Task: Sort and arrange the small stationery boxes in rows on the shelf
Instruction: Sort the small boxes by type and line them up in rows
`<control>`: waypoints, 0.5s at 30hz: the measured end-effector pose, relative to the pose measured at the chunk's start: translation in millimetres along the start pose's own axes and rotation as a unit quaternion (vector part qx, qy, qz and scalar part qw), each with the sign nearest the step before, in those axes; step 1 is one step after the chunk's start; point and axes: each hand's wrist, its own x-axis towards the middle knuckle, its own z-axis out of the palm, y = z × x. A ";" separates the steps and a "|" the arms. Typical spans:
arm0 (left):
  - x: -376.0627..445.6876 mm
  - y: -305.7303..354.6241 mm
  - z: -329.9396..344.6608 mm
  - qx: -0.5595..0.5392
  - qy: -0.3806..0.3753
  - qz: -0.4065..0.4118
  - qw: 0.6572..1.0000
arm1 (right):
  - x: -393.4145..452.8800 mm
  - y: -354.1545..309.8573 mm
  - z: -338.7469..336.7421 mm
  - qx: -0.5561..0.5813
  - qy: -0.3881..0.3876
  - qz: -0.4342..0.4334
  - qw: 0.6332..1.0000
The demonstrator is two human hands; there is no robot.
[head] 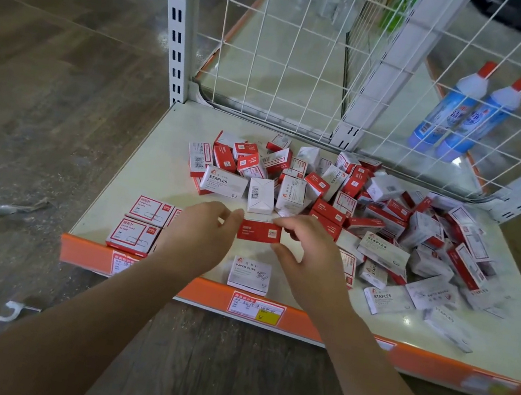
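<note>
Red cardboard, thin and printed, that's the box (259,231) in play right now. Both hands have it: the left hand (202,234) pinches its left end, the right hand (306,256) pinches the right end, fingers (285,225) curled over the top edge with the thumb under. It hangs just above the shelf (154,157), near the front middle, roughly 6 o'clock from the big pile (355,207).

Handling-wise I'd guess these are light but a bit dense for their size, since the labels on nearby boxes read staples and paper clips. Stiff enough to pinch by the short ends without crushing, though the card is probably glossy and a touch slippery, so a pinch across the two ends or the long sides looks safer than fingertips on the flat faces. End flaps could pop open if squeezed there too hard, and then you've got clips everywhere.

At 9 o'clock from the held box, two red-framed boxes (139,224) already sit squared up at the front left, and a third peeks out behind the left hand. A white paper clips box (249,275) lies at 6 o'clock by the orange edge strip (299,322). The pile runs from 12 round to 3 o'clock, all jumbled, so most of the sorting is still ahead. Two blue bottles (461,114) stand behind the wire grid (279,44) at about 1 o'clock.
</note>
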 end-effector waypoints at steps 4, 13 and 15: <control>2.0 -1.4 0.6 -0.030 -0.019 -0.033 0.999 | -1.7 -7.7 0.5 -0.008 -0.011 -0.011 1.000; -0.2 0.9 -4.3 -0.248 -0.033 -0.151 0.956 | -4.3 -10.1 3.0 -0.007 -0.031 0.007 0.999; -0.4 0.2 -5.5 -0.255 -0.029 -0.158 0.954 | -4.7 -7.0 1.0 0.012 -0.036 0.037 0.999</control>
